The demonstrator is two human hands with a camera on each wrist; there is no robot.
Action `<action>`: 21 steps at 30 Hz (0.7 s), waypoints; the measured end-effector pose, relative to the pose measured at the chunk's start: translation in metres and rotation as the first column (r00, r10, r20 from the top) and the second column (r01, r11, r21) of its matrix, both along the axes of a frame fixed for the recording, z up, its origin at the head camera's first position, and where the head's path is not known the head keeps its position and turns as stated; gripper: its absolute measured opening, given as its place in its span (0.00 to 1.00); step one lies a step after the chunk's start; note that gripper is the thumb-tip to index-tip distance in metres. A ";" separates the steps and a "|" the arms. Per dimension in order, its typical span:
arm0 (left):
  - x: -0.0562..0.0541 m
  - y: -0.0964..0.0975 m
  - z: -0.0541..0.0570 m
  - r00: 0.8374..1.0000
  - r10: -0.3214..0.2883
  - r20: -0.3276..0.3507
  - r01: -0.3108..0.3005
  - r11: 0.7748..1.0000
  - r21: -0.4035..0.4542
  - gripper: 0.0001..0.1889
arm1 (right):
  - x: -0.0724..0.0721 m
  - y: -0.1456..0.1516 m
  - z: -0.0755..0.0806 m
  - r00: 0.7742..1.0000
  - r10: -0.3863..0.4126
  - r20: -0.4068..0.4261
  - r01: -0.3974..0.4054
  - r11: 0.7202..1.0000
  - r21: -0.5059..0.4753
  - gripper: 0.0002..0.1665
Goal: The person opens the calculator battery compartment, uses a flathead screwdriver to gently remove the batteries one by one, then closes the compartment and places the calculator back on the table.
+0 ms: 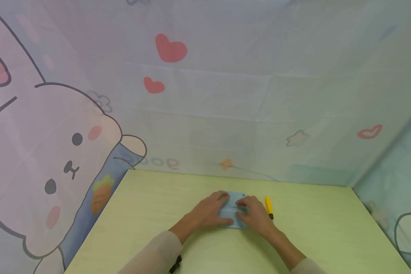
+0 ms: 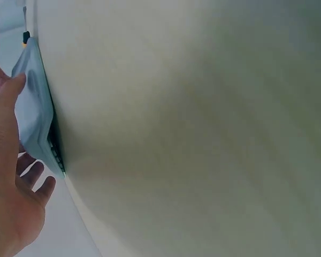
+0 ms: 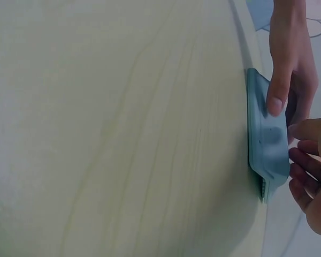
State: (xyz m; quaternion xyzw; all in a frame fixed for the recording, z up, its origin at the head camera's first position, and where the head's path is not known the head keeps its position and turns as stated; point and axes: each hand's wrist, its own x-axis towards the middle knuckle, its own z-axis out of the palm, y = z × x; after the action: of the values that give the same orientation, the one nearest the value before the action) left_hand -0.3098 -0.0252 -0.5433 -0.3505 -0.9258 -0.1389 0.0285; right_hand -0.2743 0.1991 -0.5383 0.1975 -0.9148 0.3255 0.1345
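Note:
A flat light blue plastic device [image 1: 233, 209], like a calculator lying face down, is on the table between both hands. Small dark spots mark its corners, and dark, key-like detail shows along its lower edge in the left wrist view. My left hand [image 1: 210, 211] grips it from the left, thumb at the near edge and fingers toward the far edge. Over its right part is my right hand [image 1: 257, 216], fingers loosely bent, with a gap between thumb and forefinger. Just beyond the right hand lies a yellow screwdriver [image 1: 268, 205] with a black collar.
The pale wooden table [image 1: 322, 224] ends at a cloth backdrop [image 1: 226, 114] printed with hearts and a rabbit. Another cloth wall [image 1: 397, 182] stands along the right side. Something small and black [image 1: 176, 263] shows beside the left sleeve.

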 end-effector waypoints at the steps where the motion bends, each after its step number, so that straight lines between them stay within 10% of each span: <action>1: -0.001 0.000 0.000 1.000 0.000 -0.005 0.000 1.000 -0.010 0.47 | -0.001 -0.001 0.000 1.000 0.012 -0.002 -0.012 1.000 0.001 0.14; 21: -0.009 0.004 -0.002 1.000 -0.014 -0.019 0.013 0.996 -0.085 0.44 | -0.005 -0.014 -0.003 0.991 0.105 -0.079 -0.095 0.989 0.115 0.14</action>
State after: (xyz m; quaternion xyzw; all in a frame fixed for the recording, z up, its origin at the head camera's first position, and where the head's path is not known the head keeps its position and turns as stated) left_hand -0.3188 -0.0216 -0.5454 -0.3589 -0.9282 -0.0961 0.0216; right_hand -0.2798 0.1853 -0.5417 0.2640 -0.9139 0.2717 0.1456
